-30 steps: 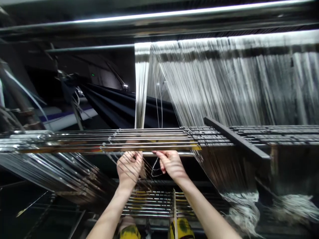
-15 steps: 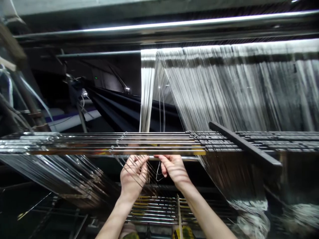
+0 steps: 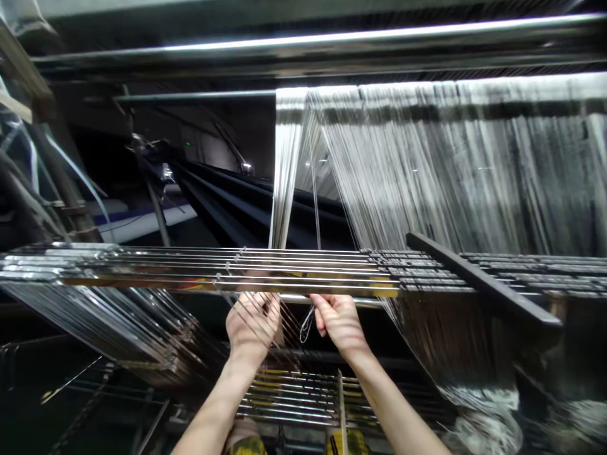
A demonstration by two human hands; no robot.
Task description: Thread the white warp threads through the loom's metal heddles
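Observation:
My left hand point(image 3: 253, 323) is closed under the heddle bars point(image 3: 308, 268), its fingertips curled together where a narrow bundle of white warp threads point(image 3: 286, 177) comes down. Thin heddle wires point(image 3: 249, 309) cross in front of this hand and partly cover it. To the right, my right hand point(image 3: 339, 321) pinches thumb against index finger at about the same height. A small loop of thread point(image 3: 307, 325) dangles beside those fingertips, and fine loose threads point(image 3: 315, 196) run up above from there. The bars hide the fingertips in part.
A wide sheet of warp threads point(image 3: 427, 170) hangs at the right. A dark flat bar point(image 3: 484, 284) lies across the rods there. Packed heddles point(image 3: 104, 322) hang at the left. Below my arms is a rack of metal rods point(image 3: 298, 398); knotted yarn point(image 3: 488, 423) hangs lower right.
My right hand has moved slightly right, away from the left hand, and the gap between them is wider. The thread loop now hangs narrower and bunched. The view has shifted a little.

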